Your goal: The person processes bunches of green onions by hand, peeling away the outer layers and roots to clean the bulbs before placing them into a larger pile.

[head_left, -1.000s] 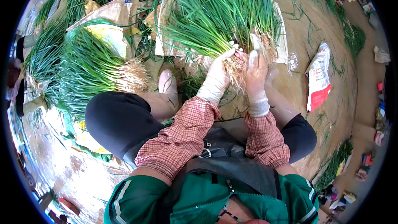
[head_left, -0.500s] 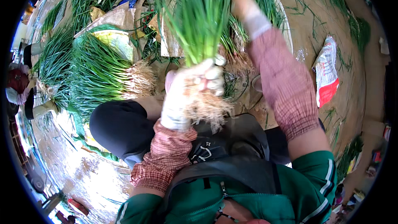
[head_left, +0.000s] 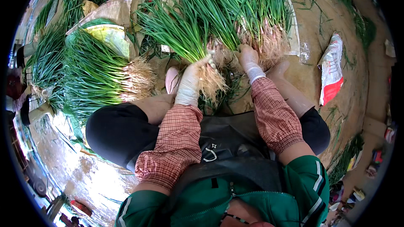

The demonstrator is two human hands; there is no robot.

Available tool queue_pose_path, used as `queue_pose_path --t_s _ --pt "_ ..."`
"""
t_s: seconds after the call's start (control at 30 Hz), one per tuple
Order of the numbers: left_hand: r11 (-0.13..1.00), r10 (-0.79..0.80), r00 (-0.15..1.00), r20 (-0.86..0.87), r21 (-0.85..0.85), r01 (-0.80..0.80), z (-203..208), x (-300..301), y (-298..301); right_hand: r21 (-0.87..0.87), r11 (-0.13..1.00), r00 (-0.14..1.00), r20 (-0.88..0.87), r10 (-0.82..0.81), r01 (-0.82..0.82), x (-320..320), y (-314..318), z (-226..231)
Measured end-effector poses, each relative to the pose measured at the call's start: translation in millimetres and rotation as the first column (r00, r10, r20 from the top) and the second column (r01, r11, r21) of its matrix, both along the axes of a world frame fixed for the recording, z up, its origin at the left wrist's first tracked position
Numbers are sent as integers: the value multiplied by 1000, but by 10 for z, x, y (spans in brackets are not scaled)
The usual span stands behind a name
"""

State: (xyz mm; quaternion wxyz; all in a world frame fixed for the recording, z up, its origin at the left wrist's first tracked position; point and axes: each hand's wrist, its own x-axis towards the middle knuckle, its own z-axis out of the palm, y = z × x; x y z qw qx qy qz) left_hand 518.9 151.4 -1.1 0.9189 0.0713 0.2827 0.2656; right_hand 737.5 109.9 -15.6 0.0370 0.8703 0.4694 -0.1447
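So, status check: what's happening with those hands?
Left hand gripping green onion bunch. Right hand at base of larger onion pile. Red-and-white sack to the right, untouched.

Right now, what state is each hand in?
Left hand: closed around a bunch of green onions.
Right hand: curled at the onion pile; whether it grips any cannot be told.

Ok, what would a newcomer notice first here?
Probably the bunch of green stalks in the left hand, near the middle, its pale roots showing. Then the big green pile at top centre, with the right hand at its lower edge. A red-and-white bag also stands out at right.
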Motion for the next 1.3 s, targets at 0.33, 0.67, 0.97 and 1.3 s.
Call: queue_pose_path --t_s 0.33,0.67,0.97,1.3 --pt "992 -122 961 -250 -61 110 -526 58 -111 -45 983 932 -312 -182 177 127 -207 -182" --pt "985 -156 932 -326 22 173 -315 84 -93 42 986 981 -109 -158 164 -57 -148 -411" --pt "994 -59 950 -308 73 86 -417 51 -68 209 946 769 -637 -60 248 -58 -70 -86" --pt "997 -35 947 -320 53 55 -615 32 1 42 849 178 -982 -62 526 19 78 -100"
